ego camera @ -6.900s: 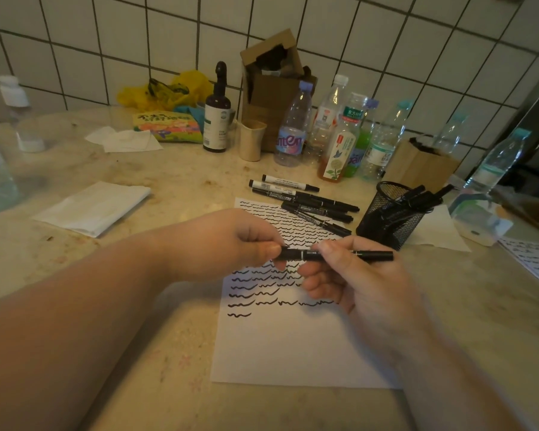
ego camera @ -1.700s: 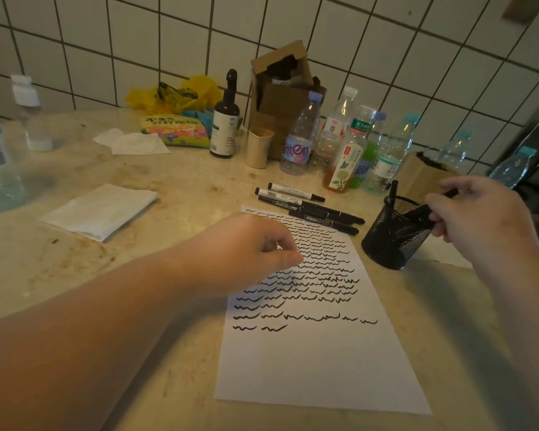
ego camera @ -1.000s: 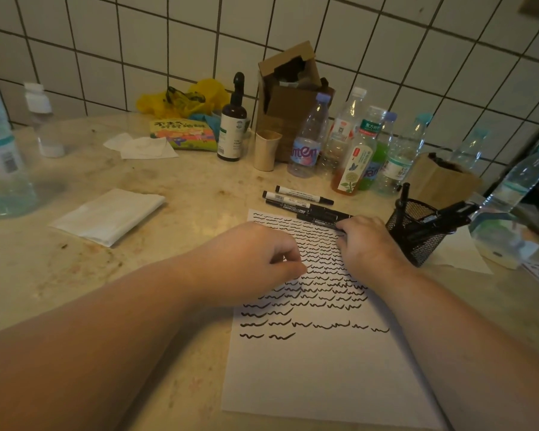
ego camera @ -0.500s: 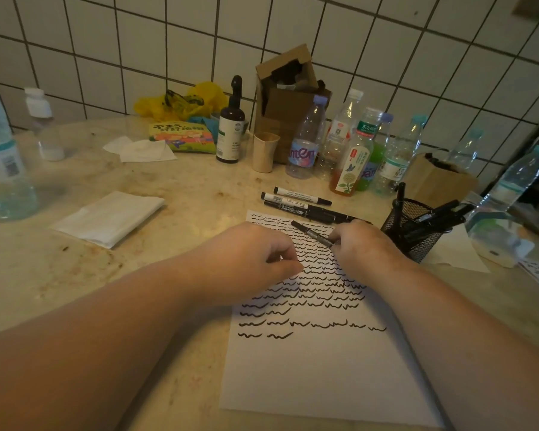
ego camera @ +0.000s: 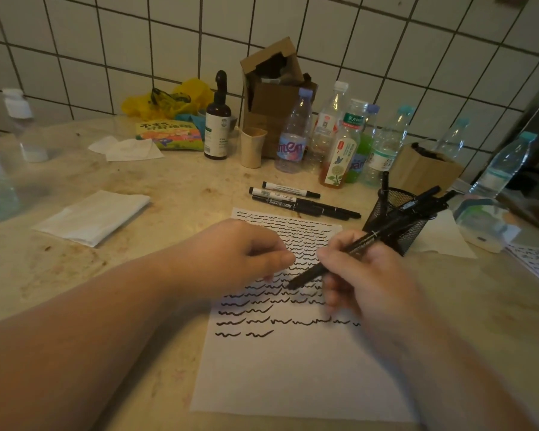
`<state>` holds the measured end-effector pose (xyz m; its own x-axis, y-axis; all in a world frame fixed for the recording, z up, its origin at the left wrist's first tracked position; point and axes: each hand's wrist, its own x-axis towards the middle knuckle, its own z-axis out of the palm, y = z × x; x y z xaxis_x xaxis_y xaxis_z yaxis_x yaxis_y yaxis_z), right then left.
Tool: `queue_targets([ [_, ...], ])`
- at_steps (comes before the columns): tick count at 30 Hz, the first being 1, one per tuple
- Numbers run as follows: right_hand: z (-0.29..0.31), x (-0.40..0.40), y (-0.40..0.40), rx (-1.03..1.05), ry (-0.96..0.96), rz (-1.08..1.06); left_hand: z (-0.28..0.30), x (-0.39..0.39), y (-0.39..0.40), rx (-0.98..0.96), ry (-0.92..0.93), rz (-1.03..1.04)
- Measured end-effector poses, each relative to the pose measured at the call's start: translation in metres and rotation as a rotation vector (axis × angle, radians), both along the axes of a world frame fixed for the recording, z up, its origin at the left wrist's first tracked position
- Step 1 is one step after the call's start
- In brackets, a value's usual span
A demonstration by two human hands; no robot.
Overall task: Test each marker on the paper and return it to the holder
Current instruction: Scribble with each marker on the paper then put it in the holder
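White wall tiles back a stained stone counter whose rear edge is crowded with bottles. Nearest the viewer lies the paper, its upper half filled with rows of black test squiggles, the lower half blank for further trials. Just beside its far right corner stands the mesh holder, within reach for returning pens. Untested markers wait in a row beyond the sheet. The left hand, fingers loosely curled and empty, rests on the page, apparently steadying it. The right hand grips one marker in a writing hold, tip lowered toward the squiggles; whether it is capped cannot be told.
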<state>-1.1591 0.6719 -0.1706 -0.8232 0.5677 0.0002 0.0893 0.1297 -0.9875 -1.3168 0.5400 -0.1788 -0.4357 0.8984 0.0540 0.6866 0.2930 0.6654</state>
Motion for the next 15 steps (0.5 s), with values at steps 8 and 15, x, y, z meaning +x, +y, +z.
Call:
queue_targets([
  [8,-0.010,0.003,0.000,-0.131,0.193,0.079,0.008,0.005,-0.001,0.012,0.012,-0.153],
  [15,-0.008,0.016,0.016,-0.002,0.290,0.091,0.014,-0.016,-0.024,-0.135,-0.460,-0.479],
])
